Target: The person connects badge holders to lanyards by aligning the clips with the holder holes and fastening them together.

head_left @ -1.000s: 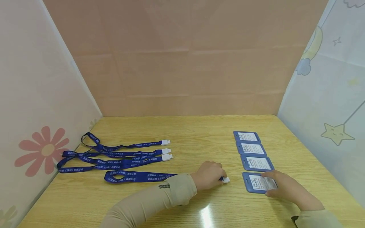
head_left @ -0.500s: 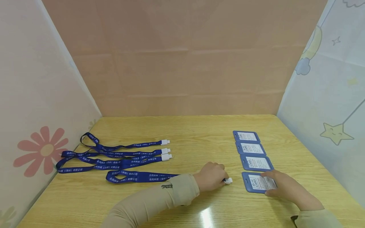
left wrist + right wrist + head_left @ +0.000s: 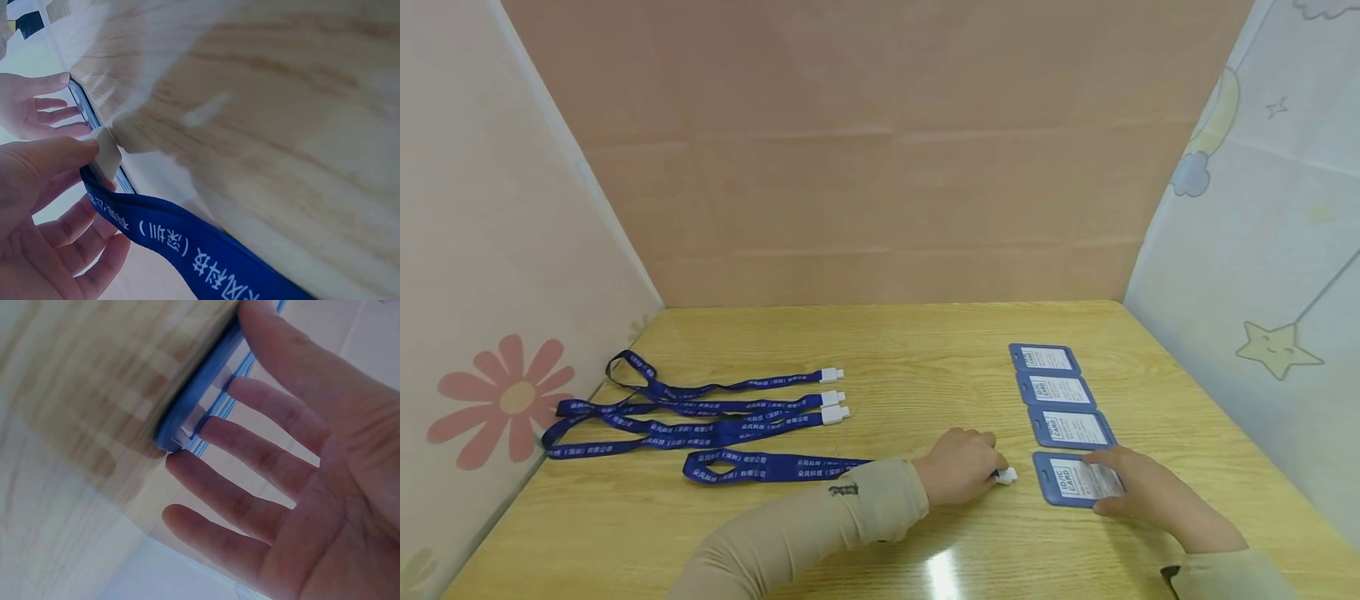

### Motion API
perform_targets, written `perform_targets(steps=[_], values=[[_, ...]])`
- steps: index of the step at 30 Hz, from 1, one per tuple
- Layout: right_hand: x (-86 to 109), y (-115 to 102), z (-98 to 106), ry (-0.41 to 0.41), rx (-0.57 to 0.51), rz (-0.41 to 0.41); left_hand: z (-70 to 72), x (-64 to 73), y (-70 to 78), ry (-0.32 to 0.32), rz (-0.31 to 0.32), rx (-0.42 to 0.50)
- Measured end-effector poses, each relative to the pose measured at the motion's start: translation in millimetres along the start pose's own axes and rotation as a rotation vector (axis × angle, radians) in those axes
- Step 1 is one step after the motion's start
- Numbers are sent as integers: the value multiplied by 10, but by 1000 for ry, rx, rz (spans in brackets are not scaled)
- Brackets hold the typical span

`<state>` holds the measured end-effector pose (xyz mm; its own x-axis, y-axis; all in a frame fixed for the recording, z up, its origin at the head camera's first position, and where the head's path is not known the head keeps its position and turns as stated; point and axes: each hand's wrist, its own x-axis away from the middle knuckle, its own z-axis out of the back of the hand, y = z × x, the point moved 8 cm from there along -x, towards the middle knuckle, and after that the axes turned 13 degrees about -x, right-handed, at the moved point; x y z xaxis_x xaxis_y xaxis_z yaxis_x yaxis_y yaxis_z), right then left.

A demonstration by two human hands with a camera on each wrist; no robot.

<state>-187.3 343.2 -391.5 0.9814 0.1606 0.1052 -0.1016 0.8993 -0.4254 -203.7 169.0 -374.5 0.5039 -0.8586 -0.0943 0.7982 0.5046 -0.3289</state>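
Note:
My left hand (image 3: 958, 468) pinches the end of a dark blue lanyard (image 3: 775, 467) between thumb and fingers. The white plastic clip (image 3: 1007, 476) pokes out past the fingertips; the left wrist view shows the thumb pressed on this clip (image 3: 109, 154). Behind the hand the strap trails left along the wooden table, partly hidden by the sleeve. To the right, my right hand (image 3: 1150, 497) holds the nearest blue badge holder (image 3: 1054, 483) by its right end, thumb at the near edge and fingers at the far side. The holder lies flat, its slot facing the clip, with a short gap between.
Several blue badge holders line up on the right; one more (image 3: 1071, 427) lies just beyond the held one. Three other lanyards (image 3: 722, 429) lie on the left, white clips (image 3: 833, 414) pointing right. Cloth walls (image 3: 887, 167) enclose the wooden table (image 3: 925, 350) on the back and sides.
My left hand has slid slightly to the right, drawing the lanyard along, so its clip is closer to the badge holder. My right hand stays at the holder.

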Motion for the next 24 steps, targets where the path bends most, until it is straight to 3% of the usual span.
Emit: perform_targets(steps=[24], values=[[6,-10,6,4,-1,8,-30,-113,58,-12,-3,13]])
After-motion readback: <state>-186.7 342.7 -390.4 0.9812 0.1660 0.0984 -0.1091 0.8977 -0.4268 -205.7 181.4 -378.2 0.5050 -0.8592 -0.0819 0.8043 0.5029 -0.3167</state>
